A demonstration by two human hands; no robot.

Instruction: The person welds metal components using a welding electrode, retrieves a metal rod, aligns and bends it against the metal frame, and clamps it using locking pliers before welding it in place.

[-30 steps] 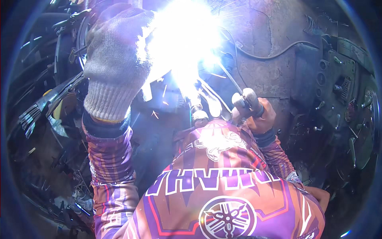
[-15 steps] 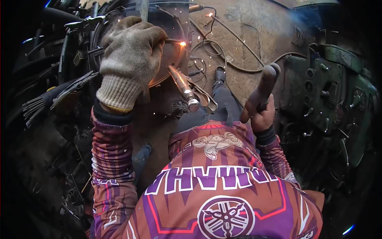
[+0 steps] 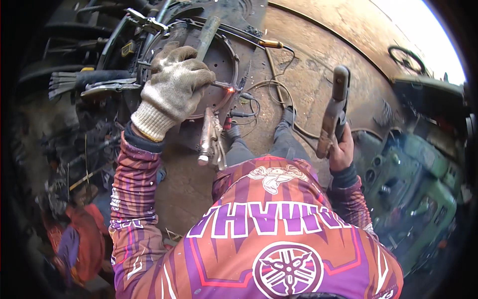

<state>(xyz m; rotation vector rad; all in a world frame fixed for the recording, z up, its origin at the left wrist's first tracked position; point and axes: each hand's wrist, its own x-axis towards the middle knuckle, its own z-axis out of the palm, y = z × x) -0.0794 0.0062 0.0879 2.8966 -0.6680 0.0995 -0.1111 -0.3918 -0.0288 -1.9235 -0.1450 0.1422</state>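
Note:
My gloved left hand is closed around a thin dark metal rod. The rod's tip meets a small orange glow at the edge of a round metal ring on a steel plate. Bare, my right hand grips a worn, rusty tool that looks like a hammer, upright and apart from the ring. Locking pliers are at the ring's near edge. A flat metal bar stands behind my glove.
Beyond the ring lies a brass-coloured cable-end handle; cables loop over the brown floor. Green machinery stands at the right. A wire brush-like bundle and metal clamps are at the left, with a red cloth lower down.
The bright glow and flying sparks have dwindled, and the smoke at upper right is gone. The view has shifted and turned. Both hands keep their hold.

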